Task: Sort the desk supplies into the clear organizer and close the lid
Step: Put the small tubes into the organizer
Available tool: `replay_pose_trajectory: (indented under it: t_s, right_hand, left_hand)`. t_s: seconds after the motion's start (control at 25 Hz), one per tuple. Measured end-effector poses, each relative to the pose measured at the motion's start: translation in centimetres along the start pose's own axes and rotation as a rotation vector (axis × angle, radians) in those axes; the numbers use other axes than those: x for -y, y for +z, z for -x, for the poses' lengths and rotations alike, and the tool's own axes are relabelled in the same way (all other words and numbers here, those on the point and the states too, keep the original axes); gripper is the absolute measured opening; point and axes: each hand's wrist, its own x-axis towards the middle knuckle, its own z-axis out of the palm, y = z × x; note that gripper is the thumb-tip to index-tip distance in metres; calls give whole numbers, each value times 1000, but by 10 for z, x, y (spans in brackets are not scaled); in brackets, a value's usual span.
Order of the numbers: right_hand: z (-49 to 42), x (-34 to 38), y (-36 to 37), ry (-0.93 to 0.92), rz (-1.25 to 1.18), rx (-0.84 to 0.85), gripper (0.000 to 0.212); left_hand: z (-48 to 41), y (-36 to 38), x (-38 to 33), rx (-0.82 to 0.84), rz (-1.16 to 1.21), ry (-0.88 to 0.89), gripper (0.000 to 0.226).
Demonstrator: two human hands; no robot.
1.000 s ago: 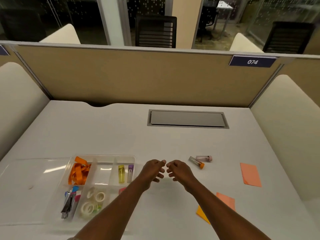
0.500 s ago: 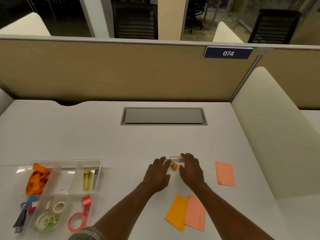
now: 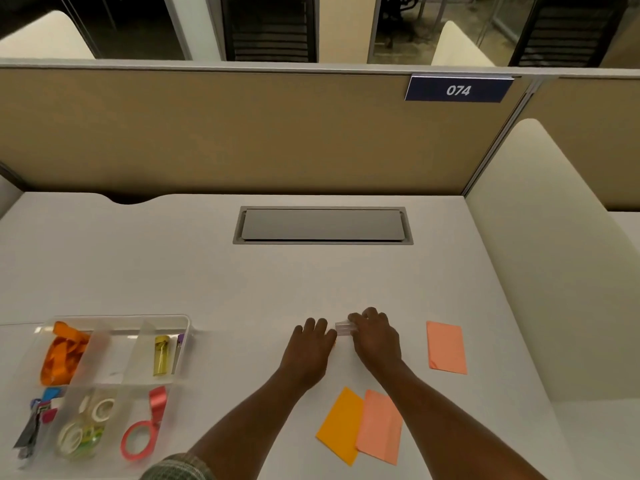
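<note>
On matte desk (image 3: 311,278), right hand (image 3: 375,337) pinches clear cylindrical tube (image 3: 344,328).

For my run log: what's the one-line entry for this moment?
step: pickup | right hand: pinches clear tube | left hand: on desk beside it, grip unclear | clear organizer: open, partly filled

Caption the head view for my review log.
Right hand pinches a clear vial beside the left hand; clear organizer at left, paper notes nearby.
</note>
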Motion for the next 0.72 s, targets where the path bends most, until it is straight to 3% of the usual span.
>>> replay_pose_trajectory:
  t_s: [0.2,0.36,0.52,0.72]
  right_hand:
    - [17,8,1,7,-35,31,27]
    - [29,27,-5,127,-345,-33,30]
    - [33,51,-10,190,-633,-81,27]
    - [41,103,-19,189,-767,-35,30]
  left_hand:
    - [22,0,10,20,-60,13,34]
    - [40,2,22,-8,49,-93,27]
    - [61,-1,38,-60,418,-340,22]
    - [93,-22,67,-166,893,-613,18]
